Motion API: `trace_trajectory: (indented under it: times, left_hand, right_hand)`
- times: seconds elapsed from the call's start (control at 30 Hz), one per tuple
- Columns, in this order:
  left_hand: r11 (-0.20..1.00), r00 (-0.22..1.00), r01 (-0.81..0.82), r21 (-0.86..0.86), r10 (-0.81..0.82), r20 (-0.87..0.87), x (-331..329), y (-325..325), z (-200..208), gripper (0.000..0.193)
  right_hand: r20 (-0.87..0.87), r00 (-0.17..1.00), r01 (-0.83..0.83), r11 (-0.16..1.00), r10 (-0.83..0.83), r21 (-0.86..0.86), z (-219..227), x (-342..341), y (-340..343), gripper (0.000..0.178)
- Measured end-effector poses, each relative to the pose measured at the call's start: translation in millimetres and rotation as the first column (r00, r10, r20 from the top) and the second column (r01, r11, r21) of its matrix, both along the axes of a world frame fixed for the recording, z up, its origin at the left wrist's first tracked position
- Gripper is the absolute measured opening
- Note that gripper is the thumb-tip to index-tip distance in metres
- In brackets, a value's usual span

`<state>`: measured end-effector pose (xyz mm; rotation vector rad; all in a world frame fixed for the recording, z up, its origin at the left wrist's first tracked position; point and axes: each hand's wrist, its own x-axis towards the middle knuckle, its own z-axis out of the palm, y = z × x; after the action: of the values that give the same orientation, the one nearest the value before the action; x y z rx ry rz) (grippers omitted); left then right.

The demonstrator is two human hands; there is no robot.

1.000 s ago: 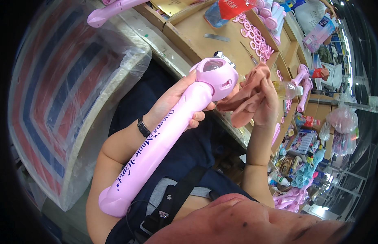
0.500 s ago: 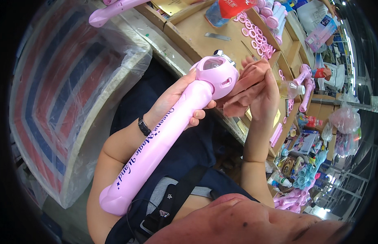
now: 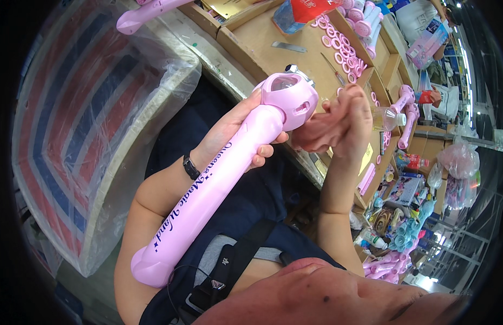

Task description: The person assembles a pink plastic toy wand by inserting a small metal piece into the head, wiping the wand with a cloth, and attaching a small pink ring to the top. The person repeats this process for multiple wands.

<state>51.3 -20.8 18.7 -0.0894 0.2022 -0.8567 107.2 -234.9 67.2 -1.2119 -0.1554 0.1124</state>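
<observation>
A long pink toy wand lies slantwise across my body, with dark lettering along its shaft. Its rounded, hollow head has openings in it and points up and away. My left hand, a black band on its wrist, is closed around the wand just below the head. In my right hand is a crumpled pinkish-brown cloth, bunched close beside the right side of the wand's head. Whether the cloth touches the head I cannot tell. Behind the head, a small black and silver piece shows partly.
Beyond my hands is a wooden tray with a flat metal strip, a thin pointed tool and several pink rings. A clear bottle lies to the right. At left stands a plastic-wrapped striped panel.
My right hand has turned and curled, bunching the cloth more tightly beside the wand's head. The left hand and wand have hardly moved.
</observation>
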Motion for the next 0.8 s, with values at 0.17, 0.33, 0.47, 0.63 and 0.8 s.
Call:
trace_trajectory:
  times: [0.17, 0.33, 0.47, 0.63, 0.8]
  left_hand:
    - [0.997, 1.0, -0.017, 0.082, 0.017, 0.008, -1, -1, 2, 0.055]
    - [0.989, 0.999, -0.035, 0.147, 0.033, 0.017, 0, -5, 6, 0.053]
    - [0.99, 1.0, -0.021, 0.137, 0.02, 0.008, -2, -4, 9, 0.051]
    - [0.986, 0.999, -0.012, 0.164, 0.004, 0.05, 0, -5, 7, 0.05]
    - [0.984, 0.999, -0.016, 0.177, 0.011, 0.034, -1, -3, 7, 0.05]
  right_hand:
    - [0.54, 0.774, 0.312, 0.544, 0.33, -0.779, -5, -20, 29, 0.018]
    - [0.667, 0.728, 0.406, 0.685, 0.158, -0.605, -22, -12, 51, 0.016]
    - [0.693, 0.706, 0.386, 0.739, 0.149, -0.552, -29, -12, 50, 0.015]
    - [0.629, 0.777, 0.416, 0.723, 0.033, -0.552, -30, -16, 52, 0.014]
    - [0.724, 0.66, 0.482, 0.625, 0.202, -0.614, -28, -17, 49, 0.005]
